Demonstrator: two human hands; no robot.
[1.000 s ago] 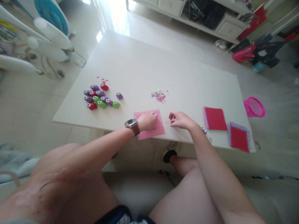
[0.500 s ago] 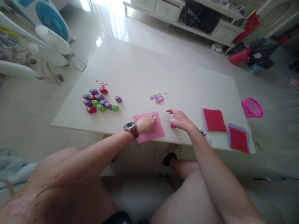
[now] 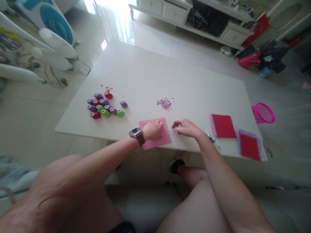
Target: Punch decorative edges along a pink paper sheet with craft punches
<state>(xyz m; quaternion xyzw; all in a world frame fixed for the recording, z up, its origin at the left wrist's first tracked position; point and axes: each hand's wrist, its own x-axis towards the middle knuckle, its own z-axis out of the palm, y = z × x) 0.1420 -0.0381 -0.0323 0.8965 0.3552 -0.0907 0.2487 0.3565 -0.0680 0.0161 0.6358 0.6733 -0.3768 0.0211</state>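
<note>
A pink sheet of paper [image 3: 167, 137] with small holes punched along its edges lies at the table's near edge. My left hand [image 3: 153, 129], a watch on its wrist, rests on the sheet with curled fingers and holds it down. Just right of the sheet, my right hand [image 3: 186, 127] hovers low over the table, fingers bent and apart, nothing visible between them. A red craft punch [image 3: 179, 132] sits partly hidden beneath that hand. Beyond both hands lies a heap of small coloured paper bits [image 3: 165, 103].
Several purple, red and green craft punches [image 3: 104, 105] stand in a group at the left. To the right are a stack of red sheets [image 3: 223, 125] and a punched red sheet stack [image 3: 249, 144]. A pink basket [image 3: 263, 113] stands past the table's right end.
My right hand has lowered slightly toward the table, its fingers bending more and covering more of the red punch. My left hand stays on the pink sheet.
</note>
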